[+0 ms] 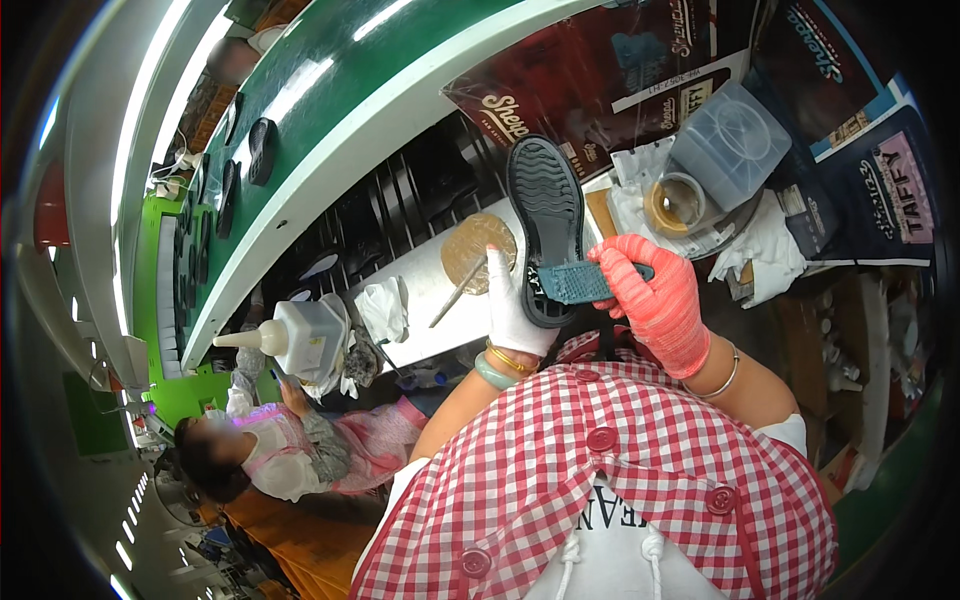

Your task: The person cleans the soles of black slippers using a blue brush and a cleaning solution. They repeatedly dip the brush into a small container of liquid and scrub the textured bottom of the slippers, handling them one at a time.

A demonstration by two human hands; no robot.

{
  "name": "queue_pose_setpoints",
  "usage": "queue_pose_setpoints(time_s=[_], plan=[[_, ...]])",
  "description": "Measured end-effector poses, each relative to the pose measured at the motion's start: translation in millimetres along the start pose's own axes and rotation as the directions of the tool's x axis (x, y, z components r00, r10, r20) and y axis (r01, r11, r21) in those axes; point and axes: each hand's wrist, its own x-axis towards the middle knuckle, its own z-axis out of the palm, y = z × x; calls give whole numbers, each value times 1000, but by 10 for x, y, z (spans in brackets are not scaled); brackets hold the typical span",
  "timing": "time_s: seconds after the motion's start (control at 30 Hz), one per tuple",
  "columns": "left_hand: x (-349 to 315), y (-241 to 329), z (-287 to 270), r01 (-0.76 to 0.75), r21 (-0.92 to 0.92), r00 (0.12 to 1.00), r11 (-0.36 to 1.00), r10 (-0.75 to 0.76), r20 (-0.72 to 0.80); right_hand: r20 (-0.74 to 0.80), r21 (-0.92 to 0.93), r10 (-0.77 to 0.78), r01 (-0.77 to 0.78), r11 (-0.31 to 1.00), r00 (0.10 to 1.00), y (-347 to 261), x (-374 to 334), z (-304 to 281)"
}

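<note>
My left hand (508, 310), in a white glove, grips a black shoe sole (546, 195) near its heel, and the sole's toe points away from me. A coral-red knitted glove covers my right hand (660, 305). Its fingers are closed around a teal brush (572, 284) with a dark handle end. The brush lies across the heel of the sole, seemingly touching it. Just left of the sole is a round, brown-crusted dish or lid (470, 245) on a pale work surface (420, 338), with a thin stick (458, 293) across its edge.
A white bottle with a cone nozzle (305, 340) stands at left, beside crumpled white paper (382, 308). At right are a clear plastic tub (735, 140) and a tape roll (675, 205). Several soles ride a green belt (335, 85). A co-worker (300, 445) sits at left.
</note>
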Motion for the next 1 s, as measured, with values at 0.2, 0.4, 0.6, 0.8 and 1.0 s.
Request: queue_pose_setpoints(time_s=[0.2,0.4,0.6,0.8,1.0], plan=[[42,-25,-37,-18,4,995,1000,18,-100,30,0,22,-22,1000,999,-32,-71,19],[-43,12,-30,114,-66,991,991,-109,83,133,-66,13,-4,998,991,-36,-82,-44],[-93,23,63,188,-18,978,982,-189,-88,293,-214,58,6,977,954,-167,-2,-87],[-143,72,17,305,-10,948,952,-305,-91,430,-356,168,-4,934,887,-315,147,-53],[-178,149,-24,422,41,904,906,-416,-101,483,-443,330,-99,891,811,-442,277,61]])
